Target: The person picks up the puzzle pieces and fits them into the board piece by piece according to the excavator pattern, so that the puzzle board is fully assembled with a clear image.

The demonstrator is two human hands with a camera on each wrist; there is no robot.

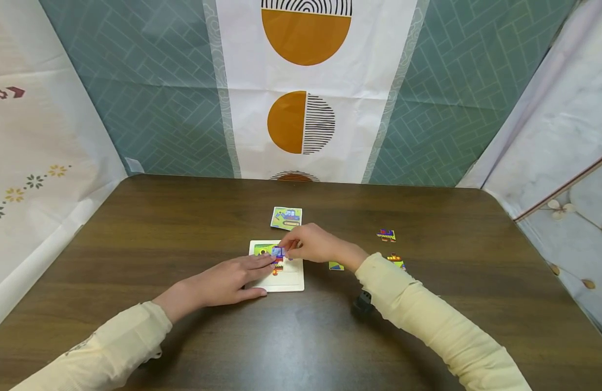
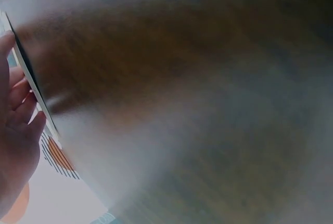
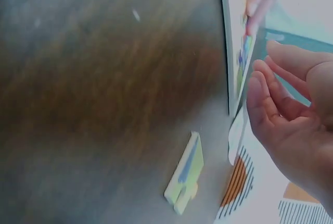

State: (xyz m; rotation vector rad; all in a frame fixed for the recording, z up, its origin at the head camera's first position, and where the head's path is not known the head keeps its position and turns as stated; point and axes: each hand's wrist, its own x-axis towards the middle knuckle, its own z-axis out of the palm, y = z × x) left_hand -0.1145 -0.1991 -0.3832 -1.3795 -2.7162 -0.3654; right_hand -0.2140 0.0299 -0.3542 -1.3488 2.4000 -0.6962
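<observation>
A white puzzle tray point(image 1: 293, 285) lies on the table, with colourful puzzle pieces point(image 1: 263, 248) in its upper part. My left hand point(image 1: 227, 281) rests over its left side, fingers stretched across the pieces and thumb along the near edge. From the right, my right hand point(image 1: 317, 244) bends its thumb and fingers in a pinch at a purple-and-blue puzzle piece point(image 1: 278, 252) beside the left fingertips. In the right wrist view the right fingers point(image 3: 255, 91) are curled near the thumb, in front of the tray point(image 3: 234, 41). The left wrist view shows the left hand point(image 2: 21, 130) along the tray's edge.
Behind the tray lies a picture card point(image 1: 285, 216) with a blue digger on green. Loose puzzle pieces lie to the right: a green-blue one point(image 1: 336, 266) near the right wrist, a purple-yellow one point(image 1: 387, 235) and an orange-topped one point(image 1: 395, 260) by the sleeve. Patterned cloth hangs behind the table.
</observation>
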